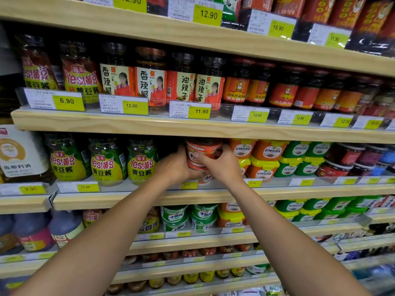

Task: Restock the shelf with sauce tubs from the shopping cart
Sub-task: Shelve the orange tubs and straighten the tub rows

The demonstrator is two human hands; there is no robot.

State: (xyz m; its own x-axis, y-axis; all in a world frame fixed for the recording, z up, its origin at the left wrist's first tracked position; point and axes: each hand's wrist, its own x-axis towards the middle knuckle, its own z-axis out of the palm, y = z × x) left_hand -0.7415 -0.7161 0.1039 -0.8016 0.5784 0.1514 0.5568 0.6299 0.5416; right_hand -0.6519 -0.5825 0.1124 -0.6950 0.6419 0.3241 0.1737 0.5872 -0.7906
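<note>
While left hand (174, 167) and right hand (223, 166) clasped a red sauce tub (203, 149) between them, orange tubs (268, 150) stood just beside the right hand; jars (142, 163) beyond the left.

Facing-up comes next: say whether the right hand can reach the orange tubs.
Likely yes: orange tubs sit just beside the right hand, unobstructed, though it holds the red tub.

bright even light | edges bowed, blurred | glare on price strips (245, 107)
</note>
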